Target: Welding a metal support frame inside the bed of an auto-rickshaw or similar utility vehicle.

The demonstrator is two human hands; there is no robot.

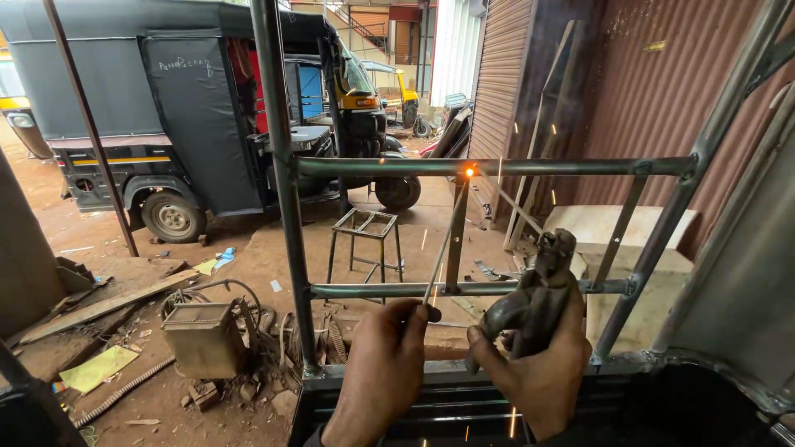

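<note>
From the head camera, the right hand has its grip wrapped tight around the dark handle of a welding holder, which rises above the knuckles. The left hand sits just beside it, its grip pinching the lower end of a thin welding rod between thumb and fingertips. The rod slants up and to the right from that pinch, and its tip glows orange with sparks where a short upright bar meets the top rail of a metal frame. The lower rail crosses just above both hands. A tall post closes the frame on the left and a slanted pipe on the right, leaving open gaps between the bars. Beyond the frame, well apart, stand a small metal stool, a boxy welding machine on the dirt floor, and a black three-wheeler.
</note>
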